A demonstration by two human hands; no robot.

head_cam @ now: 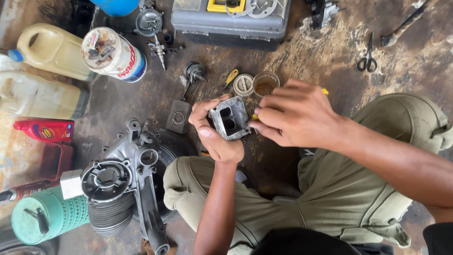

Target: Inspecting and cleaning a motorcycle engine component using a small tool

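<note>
My left hand (213, 134) holds a small grey metal engine part (229, 118) with two rectangular openings, gripped from its left side. My right hand (295, 113) comes in from the right, fingertips touching the part's right edge; a yellow-handled tool (324, 91) peeks out behind the fingers, so it seems to hold that tool. I sit on a dirty, oil-stained floor (330, 52) with my knees in olive trousers below the hands.
A grey engine case with finned cylinder (122, 184) lies at lower left. Two plastic jugs (52, 49), a red bottle (45, 130), a can of parts (113, 53), a green container (45, 215), a grey toolbox (231, 19), scissors (368, 59), small cups (265, 84) lie around.
</note>
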